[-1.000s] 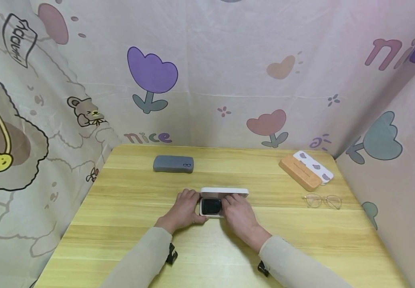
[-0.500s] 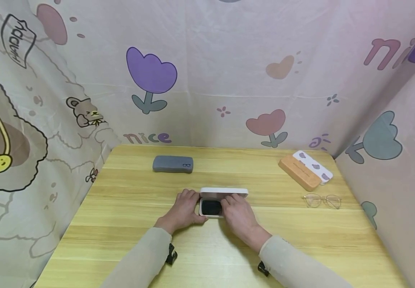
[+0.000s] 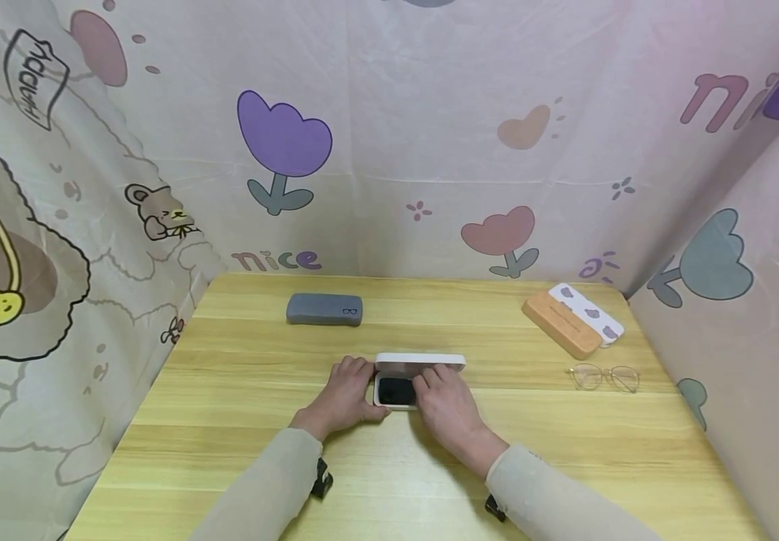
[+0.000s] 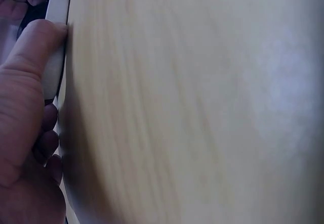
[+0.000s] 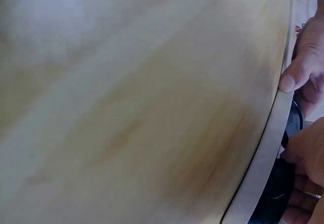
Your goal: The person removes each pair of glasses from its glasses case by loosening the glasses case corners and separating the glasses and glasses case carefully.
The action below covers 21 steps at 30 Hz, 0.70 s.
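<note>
A white glasses case [image 3: 430, 360] stands with its lid raised at the middle of the table. Inside it lie black sunglasses [image 3: 396, 391], one dark lens showing at the left. My left hand [image 3: 340, 394] grips the case's left end, thumb on the front rim and fingers behind. In the left wrist view that thumb [image 4: 38, 44] presses the pale rim. My right hand [image 3: 450, 409] reaches into the case from the right and pinches the sunglasses near their middle. The right wrist view shows a dark lens [image 5: 276, 196] on either side of those fingers; the exact grip is partly hidden.
A grey glasses case [image 3: 324, 309] lies at the back left. Toward the back right are an orange case [image 3: 563, 324] and a white patterned case [image 3: 592, 312], side by side. Thin-framed eyeglasses [image 3: 607, 377] rest in front of them. A patterned curtain [image 3: 389, 150] borders the table.
The visible dark lens has tilted and settled slightly lower in the case. My right hand has shifted a little to the left; my left hand stays in place.
</note>
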Motion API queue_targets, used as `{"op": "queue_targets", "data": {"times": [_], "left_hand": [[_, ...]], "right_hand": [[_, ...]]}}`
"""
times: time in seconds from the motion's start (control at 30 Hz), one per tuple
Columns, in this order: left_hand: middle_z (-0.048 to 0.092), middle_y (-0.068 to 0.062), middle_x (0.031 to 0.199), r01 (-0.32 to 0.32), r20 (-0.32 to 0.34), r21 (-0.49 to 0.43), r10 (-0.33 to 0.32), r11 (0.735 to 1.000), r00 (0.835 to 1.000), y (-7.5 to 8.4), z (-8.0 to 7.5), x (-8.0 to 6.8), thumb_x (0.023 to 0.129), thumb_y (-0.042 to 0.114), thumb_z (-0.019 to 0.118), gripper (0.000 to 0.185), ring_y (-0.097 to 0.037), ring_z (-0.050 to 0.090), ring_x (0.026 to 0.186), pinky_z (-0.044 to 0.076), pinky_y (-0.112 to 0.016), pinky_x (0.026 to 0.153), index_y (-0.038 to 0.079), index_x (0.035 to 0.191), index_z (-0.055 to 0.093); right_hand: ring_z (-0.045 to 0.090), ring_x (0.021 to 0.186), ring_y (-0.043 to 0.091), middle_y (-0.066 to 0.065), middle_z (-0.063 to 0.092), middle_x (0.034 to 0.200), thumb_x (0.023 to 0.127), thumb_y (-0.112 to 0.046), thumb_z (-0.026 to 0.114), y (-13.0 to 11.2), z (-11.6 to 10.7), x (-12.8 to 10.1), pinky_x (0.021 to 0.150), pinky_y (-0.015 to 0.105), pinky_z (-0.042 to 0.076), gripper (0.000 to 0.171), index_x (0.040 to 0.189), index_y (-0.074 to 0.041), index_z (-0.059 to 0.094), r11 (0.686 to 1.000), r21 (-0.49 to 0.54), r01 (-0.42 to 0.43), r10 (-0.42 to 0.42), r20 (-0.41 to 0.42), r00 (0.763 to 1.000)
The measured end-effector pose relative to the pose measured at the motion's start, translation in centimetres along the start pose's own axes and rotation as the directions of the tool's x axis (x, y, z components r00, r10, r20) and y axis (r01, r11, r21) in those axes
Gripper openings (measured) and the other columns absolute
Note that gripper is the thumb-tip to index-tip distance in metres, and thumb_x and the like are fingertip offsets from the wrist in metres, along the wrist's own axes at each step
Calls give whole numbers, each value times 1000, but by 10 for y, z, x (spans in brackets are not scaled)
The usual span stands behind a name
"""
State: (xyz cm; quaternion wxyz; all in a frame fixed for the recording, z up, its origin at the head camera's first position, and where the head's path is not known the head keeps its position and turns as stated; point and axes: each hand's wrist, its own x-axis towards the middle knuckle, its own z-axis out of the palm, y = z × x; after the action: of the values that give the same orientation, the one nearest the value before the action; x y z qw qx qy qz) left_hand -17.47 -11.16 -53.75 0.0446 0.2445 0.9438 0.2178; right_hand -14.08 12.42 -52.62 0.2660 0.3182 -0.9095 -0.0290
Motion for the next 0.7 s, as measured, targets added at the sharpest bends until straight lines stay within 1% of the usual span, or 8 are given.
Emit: {"op": "queue_targets", "data": {"times": [0.17, 0.43, 0.7], "left_hand": [[64, -8, 127, -7, -7, 5, 7, 1000, 1000, -1, 1, 0, 79, 52, 87, 80, -27, 49, 120, 38, -47, 108, 2, 136, 60], [64, -7, 125, -12, -11, 0, 12, 1000, 1000, -1, 2, 0, 79, 51, 88, 79, -27, 49, 118, 38, -46, 107, 2, 135, 61], [63, -7, 127, -5, 6, 3, 5, 1000, 1000, -1, 1, 0, 80, 51, 87, 79, -27, 48, 120, 37, -48, 109, 2, 136, 61]], "right_hand": [[54, 83, 27, 7, 58, 85, 88, -15, 76, 0, 2, -1, 72, 36, 48, 16, 91, -5, 63, 1000, 4, -13, 13, 8, 1000], [55, 83, 26, 6, 58, 85, 88, -17, 77, 0, 1, -1, 70, 35, 46, 19, 91, -5, 62, 1000, -3, -14, 14, 3, 1000], [54, 84, 26, 5, 59, 87, 90, -19, 73, 2, -8, 0, 73, 36, 44, 16, 92, -8, 62, 1000, -7, -31, 31, 9, 999]]}}
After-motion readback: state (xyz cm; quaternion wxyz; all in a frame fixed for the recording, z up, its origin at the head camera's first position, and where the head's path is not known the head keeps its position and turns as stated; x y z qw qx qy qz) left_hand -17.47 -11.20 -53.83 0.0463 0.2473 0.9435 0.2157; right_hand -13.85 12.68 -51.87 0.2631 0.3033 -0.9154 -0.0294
